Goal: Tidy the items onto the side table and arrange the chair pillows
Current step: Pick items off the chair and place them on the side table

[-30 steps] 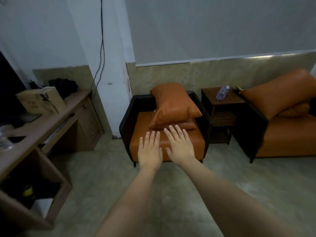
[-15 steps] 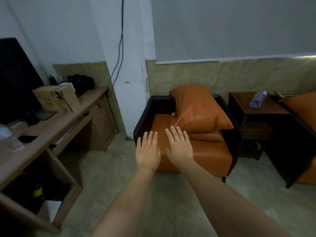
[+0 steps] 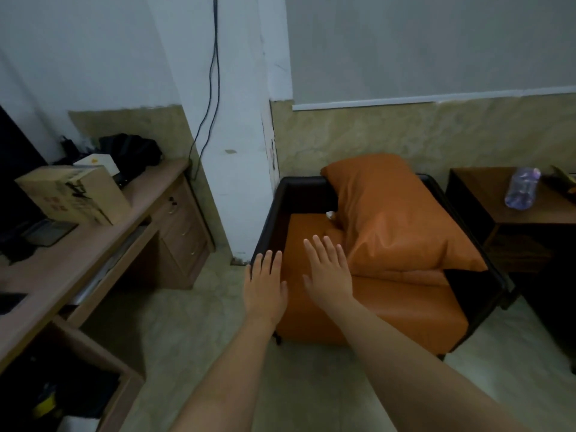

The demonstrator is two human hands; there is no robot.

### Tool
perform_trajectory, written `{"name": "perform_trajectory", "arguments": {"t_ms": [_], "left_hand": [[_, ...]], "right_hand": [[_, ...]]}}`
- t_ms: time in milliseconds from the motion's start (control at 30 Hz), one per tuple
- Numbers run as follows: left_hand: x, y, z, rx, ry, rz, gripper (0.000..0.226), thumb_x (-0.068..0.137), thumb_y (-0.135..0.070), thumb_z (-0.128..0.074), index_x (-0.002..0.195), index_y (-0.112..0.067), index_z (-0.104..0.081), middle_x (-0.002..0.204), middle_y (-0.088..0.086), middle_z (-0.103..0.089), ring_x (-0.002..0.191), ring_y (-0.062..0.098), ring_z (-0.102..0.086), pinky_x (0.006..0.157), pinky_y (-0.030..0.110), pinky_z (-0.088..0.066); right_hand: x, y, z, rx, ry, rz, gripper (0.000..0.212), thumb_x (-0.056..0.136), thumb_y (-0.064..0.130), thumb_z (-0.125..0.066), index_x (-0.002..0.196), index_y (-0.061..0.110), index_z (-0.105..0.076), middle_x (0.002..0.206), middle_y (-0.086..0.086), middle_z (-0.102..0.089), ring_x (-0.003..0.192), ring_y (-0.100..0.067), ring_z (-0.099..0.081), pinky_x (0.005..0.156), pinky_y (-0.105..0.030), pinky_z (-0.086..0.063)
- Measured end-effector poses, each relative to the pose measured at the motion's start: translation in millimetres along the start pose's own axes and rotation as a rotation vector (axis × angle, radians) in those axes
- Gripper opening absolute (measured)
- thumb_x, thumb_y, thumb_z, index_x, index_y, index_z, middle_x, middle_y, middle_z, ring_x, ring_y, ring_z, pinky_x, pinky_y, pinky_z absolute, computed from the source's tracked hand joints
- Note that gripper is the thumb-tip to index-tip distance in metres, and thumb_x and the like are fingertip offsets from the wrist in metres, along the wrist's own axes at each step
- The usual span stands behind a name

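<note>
"Beige floor tiles, with a desk (image 3: 93, 244) at your left. Where are the pillows?"

"Ahead of you, on the black armchair (image 3: 299, 185). A large orange pillow (image 3: 402, 219) slants against the back, over a flatter pillow (image 3: 420, 277). To the right, the side table (image 3: 480, 191) carries a bottle (image 3: 523, 188) lying on its side."

"And your hands?"

"Your left hand (image 3: 265, 288) and right hand (image 3: 327, 269) hover flat, fingers straight, holding nothing."

Probably office lounge: wooden desk (image 3: 93, 244), dark monitor (image 3: 15, 169), armchair (image 3: 374, 275), side table (image 3: 498, 210).
</note>
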State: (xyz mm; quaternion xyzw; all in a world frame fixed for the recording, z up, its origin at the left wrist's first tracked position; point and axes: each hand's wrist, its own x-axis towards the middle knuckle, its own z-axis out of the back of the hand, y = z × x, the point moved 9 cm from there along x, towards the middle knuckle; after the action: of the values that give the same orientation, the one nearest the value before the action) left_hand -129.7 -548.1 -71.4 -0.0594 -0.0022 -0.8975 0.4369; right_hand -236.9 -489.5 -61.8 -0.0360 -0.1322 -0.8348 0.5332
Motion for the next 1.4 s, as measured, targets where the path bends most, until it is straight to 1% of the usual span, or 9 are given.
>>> {"name": "perform_trajectory", "arguments": {"t_ms": [133, 267, 400, 500, 800, 933, 1067, 1167, 1400], "left_hand": [[72.7, 22.5, -22.5, -0.047, 0.042, -0.053, 0.058, 0.102, -0.039, -0.026, 0.153, -0.024, -0.002, 0.161, 0.001, -0.006, 0.148, 0.022, -0.003, 0.120, 0.042, -0.009], [152.2, 37.4, -27.5, -0.081, 0.013, -0.152, 0.058, 0.102, -0.040, -0.027, 0.153, -0.024, -0.004, 0.161, 0.001, -0.008, 0.148, 0.021, -0.007, 0.120, 0.041, -0.009], [224.6, 55.9, -31.0, -0.049, 0.007, -0.269, 0.060, 0.101, -0.038, -0.030, 0.153, -0.022, -0.004, 0.161, 0.002, -0.009, 0.148, 0.021, -0.005, 0.120, 0.041, -0.010], [276.1, 65.6, -38.6, -0.059, 0.005, -0.287, 0.061, 0.101, -0.038, -0.031, 0.153, -0.020, -0.004, 0.161, 0.003, -0.009, 0.148, 0.021, -0.005, 0.121, 0.041, -0.008], [424.4, 45.0, -88.5, -0.088, 0.070, -0.357, 0.062, 0.100, -0.040, -0.032, 0.153, -0.021, -0.004, 0.161, 0.003, -0.006, 0.148, 0.021, -0.003, 0.120, 0.043, -0.010], [502.6, 20.3, -124.1, -0.019, 0.159, -0.408, 0.066, 0.097, -0.052, -0.031, 0.152, -0.023, -0.011, 0.161, 0.003, -0.009, 0.148, 0.022, -0.005, 0.120, 0.043, -0.011], [566.7, -2.7, -148.9, -0.006, 0.162, -0.422, 0.067, 0.096, -0.054, -0.031, 0.152, -0.021, -0.013, 0.160, 0.004, -0.014, 0.148, 0.022, -0.008, 0.120, 0.043, -0.010], [598.8, -16.9, -172.9, 0.009, 0.203, -0.458, 0.067, 0.097, -0.053, -0.031, 0.152, -0.021, -0.011, 0.160, 0.004, -0.014, 0.148, 0.021, -0.008, 0.120, 0.042, -0.009], [666.8, -24.6, -239.3, 0.046, 0.297, -0.555, 0.067, 0.098, -0.053, -0.027, 0.153, -0.019, -0.007, 0.160, 0.005, -0.012, 0.148, 0.021, -0.007, 0.120, 0.042, -0.008]], "right_hand": [[63.4, -11.2, -32.5, -0.055, 0.034, -0.092, 0.073, 0.097, 0.040, -0.041, 0.151, 0.024, 0.005, 0.160, -0.003, 0.006, 0.146, -0.023, 0.012, 0.118, -0.042, 0.007], [136.2, -12.9, -48.9, -0.074, 0.024, -0.199, 0.073, 0.097, 0.039, -0.041, 0.151, 0.023, 0.006, 0.160, -0.002, 0.007, 0.146, -0.022, 0.013, 0.115, -0.040, 0.011], [207.4, 9.3, -56.6, -0.036, -0.031, -0.230, 0.072, 0.097, 0.037, -0.043, 0.151, 0.024, 0.002, 0.160, -0.002, 0.005, 0.146, -0.022, 0.013, 0.113, -0.039, 0.014], [249.9, 6.8, -66.5, -0.051, -0.045, -0.244, 0.070, 0.097, 0.036, -0.042, 0.152, 0.023, 0.000, 0.161, -0.001, 0.003, 0.146, -0.021, 0.012, 0.115, -0.040, 0.012], [365.1, -80.6, -120.8, -0.020, -0.008, -0.342, 0.063, 0.100, 0.046, -0.028, 0.151, 0.026, 0.003, 0.161, 0.000, 0.002, 0.146, -0.020, 0.014, 0.117, -0.039, 0.011], [431.8, -133.8, -149.2, 0.002, 0.019, -0.414, 0.064, 0.099, 0.048, -0.028, 0.152, 0.026, 0.000, 0.161, 0.000, 0.002, 0.146, -0.020, 0.013, 0.116, -0.039, 0.010], [476.9, -174.1, -175.8, -0.017, 0.075, -0.429, 0.066, 0.098, 0.049, -0.030, 0.152, 0.024, -0.002, 0.161, 0.000, -0.001, 0.147, -0.020, 0.010, 0.117, -0.040, 0.008], [501.3, -194.6, -198.8, -0.025, 0.124, -0.438, 0.066, 0.098, 0.047, -0.033, 0.152, 0.024, -0.002, 0.161, 0.000, -0.001, 0.147, -0.020, 0.010, 0.118, -0.040, 0.006], [542.3, -247.8, -249.6, -0.117, 0.194, -0.528, 0.063, 0.101, 0.043, -0.027, 0.151, 0.024, 0.006, 0.160, 0.000, 0.009, 0.145, -0.022, 0.017, 0.115, -0.038, 0.012]]}}
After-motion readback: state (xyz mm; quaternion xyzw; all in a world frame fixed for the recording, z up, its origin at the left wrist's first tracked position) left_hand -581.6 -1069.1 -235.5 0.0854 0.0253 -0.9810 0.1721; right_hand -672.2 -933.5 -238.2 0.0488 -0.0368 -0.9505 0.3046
